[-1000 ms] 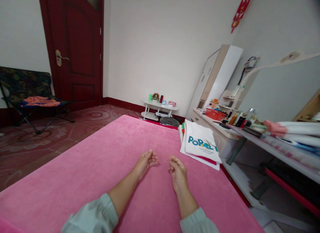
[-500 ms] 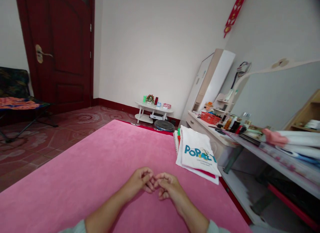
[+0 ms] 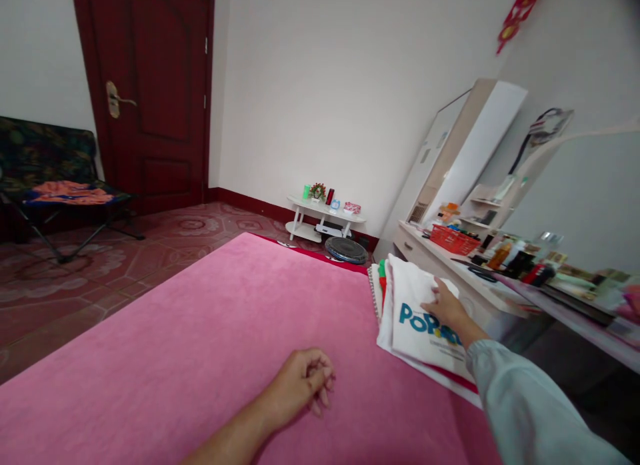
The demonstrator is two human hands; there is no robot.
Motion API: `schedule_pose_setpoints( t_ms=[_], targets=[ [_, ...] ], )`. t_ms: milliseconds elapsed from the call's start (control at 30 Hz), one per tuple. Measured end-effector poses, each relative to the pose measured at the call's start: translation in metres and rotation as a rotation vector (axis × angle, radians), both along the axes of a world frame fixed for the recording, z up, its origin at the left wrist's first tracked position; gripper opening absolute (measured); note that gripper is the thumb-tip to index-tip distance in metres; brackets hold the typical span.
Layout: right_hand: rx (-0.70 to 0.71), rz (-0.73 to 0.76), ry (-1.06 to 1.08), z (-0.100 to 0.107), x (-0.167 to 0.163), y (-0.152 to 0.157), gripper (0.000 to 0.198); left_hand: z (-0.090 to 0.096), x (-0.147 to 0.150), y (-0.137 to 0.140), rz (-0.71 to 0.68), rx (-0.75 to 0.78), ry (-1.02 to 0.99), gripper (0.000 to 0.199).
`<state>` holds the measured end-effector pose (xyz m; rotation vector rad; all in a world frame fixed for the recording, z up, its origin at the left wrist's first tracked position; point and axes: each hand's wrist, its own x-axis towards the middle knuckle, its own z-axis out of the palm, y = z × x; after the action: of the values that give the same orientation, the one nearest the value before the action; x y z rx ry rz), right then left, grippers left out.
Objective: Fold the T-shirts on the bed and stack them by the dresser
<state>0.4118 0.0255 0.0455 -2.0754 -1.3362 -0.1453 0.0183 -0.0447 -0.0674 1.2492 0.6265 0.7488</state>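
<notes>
Currently, your right hand (image 3: 447,306) is half open, thumb and fingers apart, on the folded white cloth with blue lettering (image 3: 424,344) directly beneath it; whether it pinches any fabric, cannot tell. Your left hand (image 3: 303,381), half open, fingers loosely curled, nothing visible in it, is over the plush pink cover (image 3: 200,338). Beyond the right hand: a red plastic basket (image 3: 454,240), well apart from it.
</notes>
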Motion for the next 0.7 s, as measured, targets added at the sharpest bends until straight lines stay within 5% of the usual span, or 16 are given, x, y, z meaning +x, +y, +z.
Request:
schedule_pose_setpoints(
  t_ms=[233, 400, 500, 567, 600, 700],
  targets=[
    [-0.341, -0.156, -0.259, 0.017, -0.028, -0.023, 0.042, 0.003, -0.002, 0.001, -0.011, 0.011, -0.023, 0.036],
    [-0.22, -0.115, -0.171, 0.035, -0.095, -0.037, 0.025, 0.001, -0.001, 0.001, 0.005, 0.019, -0.059, 0.04],
    [-0.04, 0.033, -0.072, 0.049, -0.158, -0.05, 0.031, 0.011, -0.006, 0.004, 0.185, 0.065, -0.126, 0.046],
    [0.146, 0.302, 0.084, 0.052, -0.209, -0.072, 0.032, 0.025, -0.018, 0.008, 0.373, 0.087, -0.199, 0.051],
    [0.154, 0.463, 0.143, 0.051, -0.234, -0.087, 0.03, 0.034, -0.027, 0.011, 0.46, 0.086, -0.24, 0.053],
    [-0.12, 0.916, 0.201, 0.04, -0.297, -0.133, 0.017, 0.062, -0.062, 0.02, 0.615, 0.06, -0.286, 0.055]
  ],
)
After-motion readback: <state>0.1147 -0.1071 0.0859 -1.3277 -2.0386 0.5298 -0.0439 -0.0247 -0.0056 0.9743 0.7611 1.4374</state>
